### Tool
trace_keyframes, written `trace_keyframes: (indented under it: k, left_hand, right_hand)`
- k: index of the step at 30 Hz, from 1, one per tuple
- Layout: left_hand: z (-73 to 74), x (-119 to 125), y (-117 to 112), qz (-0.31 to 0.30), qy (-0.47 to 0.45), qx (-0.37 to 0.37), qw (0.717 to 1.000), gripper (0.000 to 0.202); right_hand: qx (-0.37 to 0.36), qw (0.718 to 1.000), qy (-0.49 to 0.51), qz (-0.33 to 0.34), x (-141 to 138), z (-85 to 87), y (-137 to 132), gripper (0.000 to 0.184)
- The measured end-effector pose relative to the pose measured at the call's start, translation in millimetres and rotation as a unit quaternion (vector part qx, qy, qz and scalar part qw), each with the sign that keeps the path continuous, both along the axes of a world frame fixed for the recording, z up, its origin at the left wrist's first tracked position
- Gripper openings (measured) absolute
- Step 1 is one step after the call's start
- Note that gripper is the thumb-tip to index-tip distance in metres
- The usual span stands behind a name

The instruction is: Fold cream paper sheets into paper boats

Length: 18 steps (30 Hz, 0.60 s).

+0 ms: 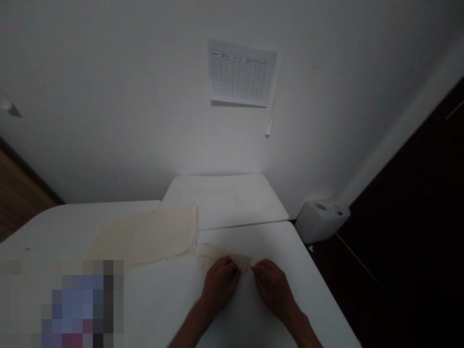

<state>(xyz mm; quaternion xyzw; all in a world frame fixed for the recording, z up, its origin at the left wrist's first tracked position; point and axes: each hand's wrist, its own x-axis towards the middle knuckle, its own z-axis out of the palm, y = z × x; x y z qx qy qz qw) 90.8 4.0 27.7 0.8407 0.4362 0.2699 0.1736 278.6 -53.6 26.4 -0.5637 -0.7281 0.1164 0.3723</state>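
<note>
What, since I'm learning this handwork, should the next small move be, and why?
Probably bring the right hand to the right end of the small beige sheet: that hand looks just short of it, while the left hand is at the sheet's near edge.

Pale wall (pixel 126 106) behind white tables (pixel 228 200)

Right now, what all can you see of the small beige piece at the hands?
The small beige piece is thin and sheet-like, paper or cloth by its look, with faint lines that may be folds. It lies at a slant over the white table. The left hand covers part of its near side; the right hand is at its right end, contact unclear.
</note>
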Motion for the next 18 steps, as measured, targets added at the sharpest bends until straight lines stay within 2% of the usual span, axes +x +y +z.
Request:
trace_keyframes:
  k: [8,14,18]
  left_hand:
    - [0.1,3,2,0.013,-0.017,-0.029,0.999,0.016]
    - [-5.1,1,5,0.014,-0.033,-0.038,0.999,0.015]
    - [-3.8,-4,4,-0.025,-0.036,-0.035,0.998,0.019]
  right_hand:
    - [-0.022,0.985,-0.172,0.003,-16,-0.5,-6,0.027]
    - [-0.040,0.974,-0.224,0.002,-20,1.3,-6,0.035]
    - [-0.041,0.970,-0.241,-0.008,-21,2.1,-6,0.031]
